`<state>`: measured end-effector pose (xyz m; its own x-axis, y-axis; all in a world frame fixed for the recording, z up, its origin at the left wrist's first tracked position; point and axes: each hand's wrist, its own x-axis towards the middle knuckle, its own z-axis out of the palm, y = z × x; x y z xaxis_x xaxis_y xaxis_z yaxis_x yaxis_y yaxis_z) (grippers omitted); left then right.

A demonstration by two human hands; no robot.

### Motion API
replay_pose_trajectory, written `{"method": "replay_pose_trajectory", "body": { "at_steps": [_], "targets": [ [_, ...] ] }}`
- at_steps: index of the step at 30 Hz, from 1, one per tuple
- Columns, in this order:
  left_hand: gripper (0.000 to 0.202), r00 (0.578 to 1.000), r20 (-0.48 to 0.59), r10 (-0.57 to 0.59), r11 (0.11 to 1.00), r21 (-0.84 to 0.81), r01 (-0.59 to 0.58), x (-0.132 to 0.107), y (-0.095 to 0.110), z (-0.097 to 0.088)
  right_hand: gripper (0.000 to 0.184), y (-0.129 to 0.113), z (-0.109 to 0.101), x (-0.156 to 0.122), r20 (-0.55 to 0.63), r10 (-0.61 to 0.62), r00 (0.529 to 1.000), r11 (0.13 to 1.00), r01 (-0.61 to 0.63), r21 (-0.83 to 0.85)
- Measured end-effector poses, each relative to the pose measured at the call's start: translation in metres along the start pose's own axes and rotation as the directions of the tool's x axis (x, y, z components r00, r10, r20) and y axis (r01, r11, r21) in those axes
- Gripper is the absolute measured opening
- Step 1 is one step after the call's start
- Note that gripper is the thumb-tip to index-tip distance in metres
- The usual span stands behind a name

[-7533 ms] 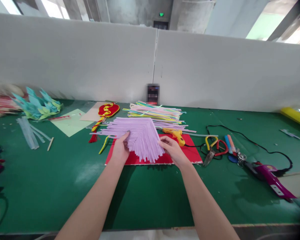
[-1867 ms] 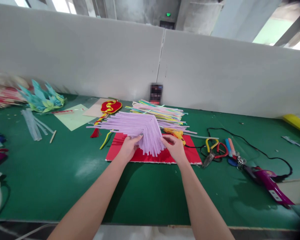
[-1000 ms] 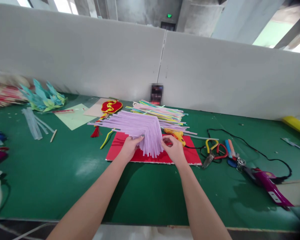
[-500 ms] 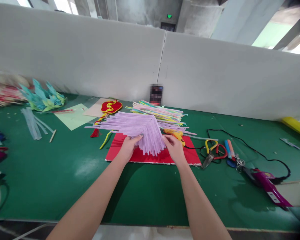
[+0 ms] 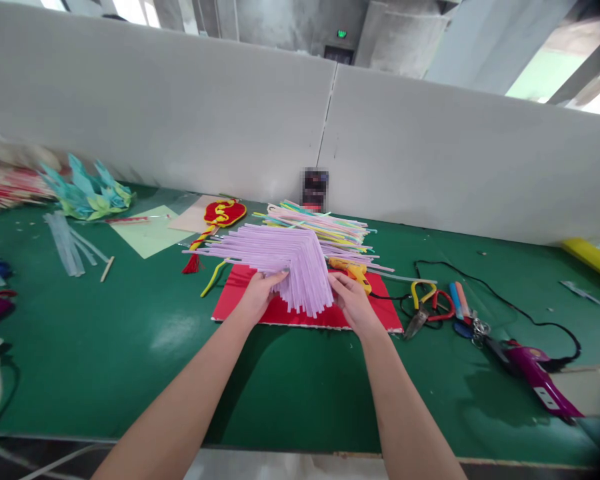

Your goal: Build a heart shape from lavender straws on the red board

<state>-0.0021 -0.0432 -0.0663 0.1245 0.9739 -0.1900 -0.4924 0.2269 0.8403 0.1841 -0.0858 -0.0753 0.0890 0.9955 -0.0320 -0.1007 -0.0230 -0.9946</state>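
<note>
A panel of lilac pipe cleaners (image 5: 305,267), laid side by side and bent at an angle, is held up over a red board (image 5: 240,293). My left hand (image 5: 260,293) grips its lower left part, thumb on top and the other fingers hidden underneath. At the right edge of the panel, my right hand (image 5: 351,299) pinches the outer pipe cleaners between thumb and fingers. Just behind lies a pile of loose pastel pipe cleaners (image 5: 330,223). A yellow glue gun (image 5: 353,272) rests on the board, close to my right hand.
Red-and-yellow-handled pliers (image 5: 423,310), a purple hair clipper-like tool (image 5: 540,377) and its black cord lie right. To the left are a tasselled red ornament (image 5: 225,212), pale green paper (image 5: 145,233), glue sticks (image 5: 65,247) and a teal paper-like flower (image 5: 87,190). A partition (image 5: 180,113) stands behind.
The lilac panel has shifted slightly right and turned a little, its lower ends dipping. Both hands keep their hold, and my right hand has moved slightly down and right with it.
</note>
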Motion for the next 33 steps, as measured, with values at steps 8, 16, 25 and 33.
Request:
{"method": "replay_pose_trajectory", "body": {
  "at_steps": [8,16,25,33],
  "targets": [
    [0.037,0.996,0.062,-0.058,0.998,-0.033,0.06,0.002,0.002,-0.004,0.036,-0.003,-0.002,0.0,0.012,0.066,0.998,0.993,-0.067,0.095],
    [0.038,0.936,0.241,-0.258,0.965,0.1,0.241,-0.009,0.003,-0.004,0.044,0.0,-0.004,0.004,-0.031,0.036,0.999,0.978,-0.029,0.206],
    [0.042,0.868,0.312,-0.386,0.894,-0.107,0.436,-0.001,0.012,-0.009,0.026,-0.007,-0.002,0.002,-0.111,0.095,0.989,0.913,-0.042,0.405],
    [0.051,0.907,0.315,-0.279,0.908,-0.222,0.356,0.002,0.006,-0.003,0.035,-0.009,0.001,0.003,-0.167,0.004,0.986,0.865,0.08,0.496]
  ]
}}
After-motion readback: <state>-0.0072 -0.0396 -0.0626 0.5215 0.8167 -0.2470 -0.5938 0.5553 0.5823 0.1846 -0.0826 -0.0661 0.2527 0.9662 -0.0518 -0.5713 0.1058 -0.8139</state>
